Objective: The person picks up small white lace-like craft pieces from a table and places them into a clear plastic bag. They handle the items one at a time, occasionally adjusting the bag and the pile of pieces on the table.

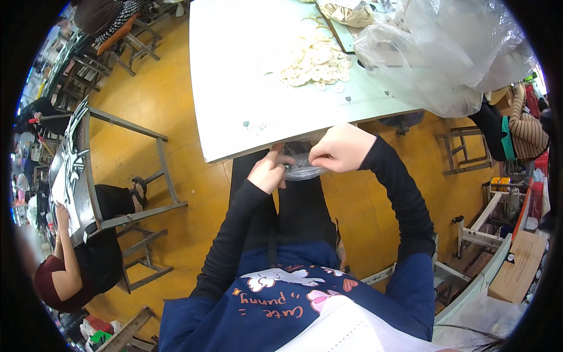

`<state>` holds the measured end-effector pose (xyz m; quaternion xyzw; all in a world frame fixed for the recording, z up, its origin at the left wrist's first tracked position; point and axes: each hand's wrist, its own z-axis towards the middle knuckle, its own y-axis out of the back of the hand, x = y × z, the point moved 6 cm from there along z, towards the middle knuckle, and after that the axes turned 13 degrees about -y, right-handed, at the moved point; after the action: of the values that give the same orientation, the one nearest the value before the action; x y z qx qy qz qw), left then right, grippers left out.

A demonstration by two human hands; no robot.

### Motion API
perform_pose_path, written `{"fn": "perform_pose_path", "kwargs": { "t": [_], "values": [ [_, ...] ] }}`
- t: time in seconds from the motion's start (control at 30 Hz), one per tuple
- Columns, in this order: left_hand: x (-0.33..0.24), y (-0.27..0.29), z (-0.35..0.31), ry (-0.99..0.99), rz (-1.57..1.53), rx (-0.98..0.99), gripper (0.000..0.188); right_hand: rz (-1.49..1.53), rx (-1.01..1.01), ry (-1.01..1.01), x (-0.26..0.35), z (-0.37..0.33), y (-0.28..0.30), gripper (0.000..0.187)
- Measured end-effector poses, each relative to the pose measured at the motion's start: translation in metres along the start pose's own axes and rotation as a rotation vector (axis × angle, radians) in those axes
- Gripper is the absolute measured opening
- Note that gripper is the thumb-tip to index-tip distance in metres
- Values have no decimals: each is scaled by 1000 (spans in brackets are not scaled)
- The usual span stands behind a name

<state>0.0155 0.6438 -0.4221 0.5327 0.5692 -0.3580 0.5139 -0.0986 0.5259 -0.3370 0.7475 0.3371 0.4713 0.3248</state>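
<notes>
Your clear plastic bag (304,172) is at the centre of the frame, just below the near edge of the white table (229,82) and above your dark-clad legs. Your right hand (347,148) has its fingers curled in, thumb and fingertips pinching the bag's right side. Your left hand (268,175) is at the bag's left side, fingers partly bent and apart — whether they grip it, you cannot tell from here. On the tabletop, at the upper centre, lies a loose pile of cream-coloured flat pieces (321,63); large translucent plastic bags (437,56) cover the upper right.
</notes>
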Motion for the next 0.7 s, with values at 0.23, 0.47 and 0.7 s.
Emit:
{"fn": "perform_pose_path", "kwargs": {
  "t": [0.23,0.47,0.7],
  "values": [
    [17,-11,13,-13,-365,-79,65,-376,-344,-206,-27,-16,-17,17],
    [13,-19,14,18,-562,-67,70,7,-510,-9,-6,-32,29,11],
    [9,-20,12,-4,-497,-74,71,-100,-749,39,-2,9,40,32]
  ]
}}
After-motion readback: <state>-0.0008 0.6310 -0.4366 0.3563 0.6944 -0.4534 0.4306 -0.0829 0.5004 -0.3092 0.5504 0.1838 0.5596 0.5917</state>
